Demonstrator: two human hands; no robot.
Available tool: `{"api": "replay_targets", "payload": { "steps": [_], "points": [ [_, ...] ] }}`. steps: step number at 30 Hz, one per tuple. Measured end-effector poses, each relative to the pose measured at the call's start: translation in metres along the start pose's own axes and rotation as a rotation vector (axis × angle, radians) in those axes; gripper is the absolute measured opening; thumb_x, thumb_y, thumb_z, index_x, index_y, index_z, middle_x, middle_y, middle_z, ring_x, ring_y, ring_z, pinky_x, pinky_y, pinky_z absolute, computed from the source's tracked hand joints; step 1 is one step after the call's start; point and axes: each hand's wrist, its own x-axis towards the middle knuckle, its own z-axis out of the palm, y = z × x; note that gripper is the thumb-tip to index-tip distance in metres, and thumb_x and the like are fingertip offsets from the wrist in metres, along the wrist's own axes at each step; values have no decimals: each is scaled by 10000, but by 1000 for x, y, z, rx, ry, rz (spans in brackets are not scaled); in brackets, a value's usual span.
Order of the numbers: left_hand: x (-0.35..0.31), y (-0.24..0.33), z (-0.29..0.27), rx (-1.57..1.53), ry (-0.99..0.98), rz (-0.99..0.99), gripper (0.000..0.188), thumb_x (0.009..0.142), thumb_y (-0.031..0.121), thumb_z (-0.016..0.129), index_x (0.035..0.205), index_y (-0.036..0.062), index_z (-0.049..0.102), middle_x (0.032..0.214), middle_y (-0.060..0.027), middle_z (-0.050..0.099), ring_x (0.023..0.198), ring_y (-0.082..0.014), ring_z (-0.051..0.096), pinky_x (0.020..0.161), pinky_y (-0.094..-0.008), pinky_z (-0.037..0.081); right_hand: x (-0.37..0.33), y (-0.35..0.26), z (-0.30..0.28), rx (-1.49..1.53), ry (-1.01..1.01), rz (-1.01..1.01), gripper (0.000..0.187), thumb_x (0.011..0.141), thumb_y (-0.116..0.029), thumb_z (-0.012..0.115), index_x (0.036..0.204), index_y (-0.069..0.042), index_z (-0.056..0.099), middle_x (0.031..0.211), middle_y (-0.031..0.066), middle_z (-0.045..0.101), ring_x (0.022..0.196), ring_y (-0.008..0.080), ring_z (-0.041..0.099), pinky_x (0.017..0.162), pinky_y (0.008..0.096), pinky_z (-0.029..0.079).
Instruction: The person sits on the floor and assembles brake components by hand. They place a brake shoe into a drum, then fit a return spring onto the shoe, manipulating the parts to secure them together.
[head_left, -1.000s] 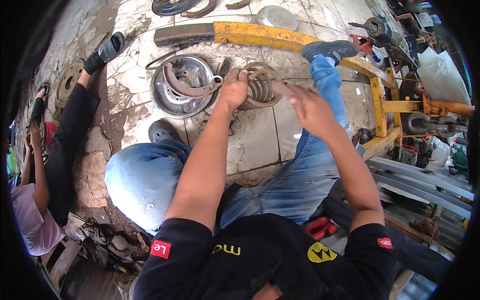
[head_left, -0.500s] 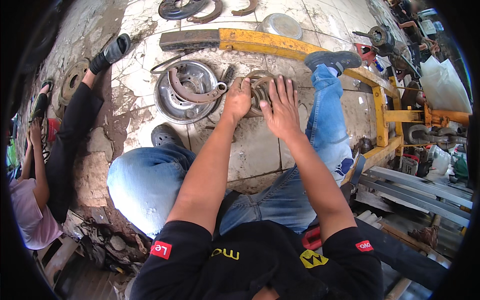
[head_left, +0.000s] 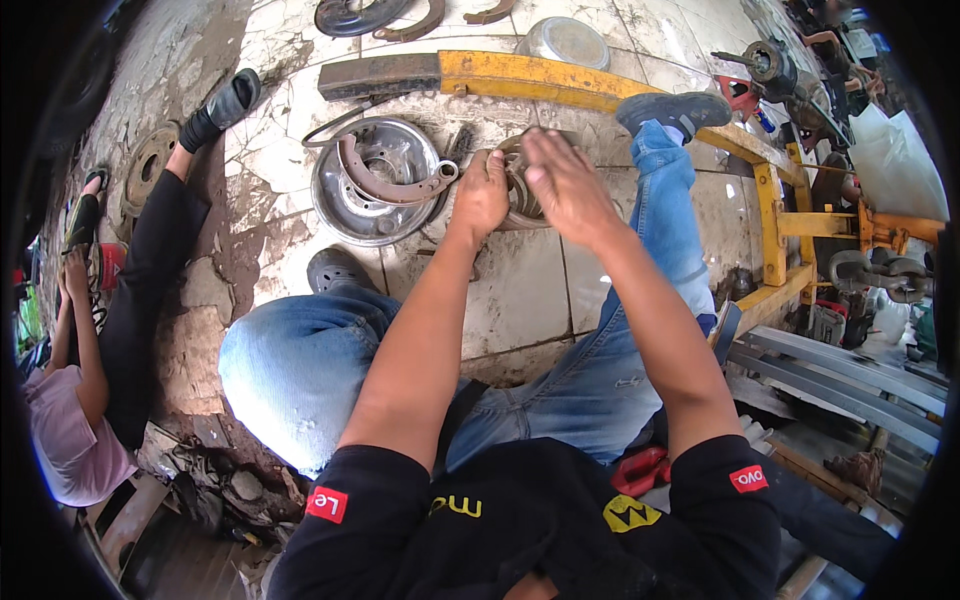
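Observation:
My left hand (head_left: 482, 194) is closed on the left side of several curved, rusty brown brake shoes (head_left: 522, 206), bunched together on the tiles. Over their right side is my right hand (head_left: 568, 190), fingers stretched out and slightly blurred by motion; it appears to hold nothing. The two hands hide much of these pieces. Just left of my left hand lies a round metal brake backing plate (head_left: 350, 222), with another curved brake shoe (head_left: 400, 194) resting across it. The shoe's eyelet end points toward my left hand.
Beyond my hands runs a yellow steel beam (head_left: 530, 78), joined to a yellow frame (head_left: 770, 225) on the right. A round metal lid-like piece (head_left: 565, 45) lies behind it. Another person (head_left: 75, 420) sits at the left, one leg stretched out beside a rusty disc (head_left: 150, 170).
My right hand has swung left and its fingers have come together over the brake shoes. My left hand stays at their left side. The view has shifted slightly.

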Motion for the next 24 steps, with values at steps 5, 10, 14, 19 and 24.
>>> {"api": "replay_targets", "payload": {
  "steps": [5,10,14,19,24],
  "points": [
    [1,1,0,-9,-1,31,447,1031,391,345,1093,-13,526,1078,-341,597,1055,-512,540,908,-510,427,6,-4,-6,-12,-26,-26,679,1028,-488,67,1476,-71,359,1531,129,351,1444,338,253,1196,457,199],
    [-2,4,3,16,23,49,441,1029,397,356,1056,-10,523,1043,-337,604,1027,-513,547,899,-515,428,13,2,-5,-25,-55,163,596,1044,-413,139,1475,-66,359,1536,134,343,1435,321,283,1191,460,217],
    [3,-6,1,15,-27,19,453,1026,410,365,1068,-10,530,1040,-327,610,1024,-508,551,895,-517,429,9,2,0,-22,33,-15,577,1044,-392,194,1474,-39,349,1519,158,363,1421,351,298,1163,440,272],
    [11,-18,0,44,-15,39,453,1018,411,374,1115,11,563,1104,-315,601,1084,-492,532,934,-504,416,5,-7,0,116,99,105,626,1009,-487,374,1455,-48,389,1448,220,439,1331,374,432,1086,444,363],
    [12,10,3,237,19,-49,418,1008,376,377,1124,35,591,1214,-294,569,1212,-445,461,1026,-479,351,3,14,-6,813,96,462,464,1026,-367,430,1320,-25,534,1259,169,614,1140,346,596,988,406,456]
  ]
}}
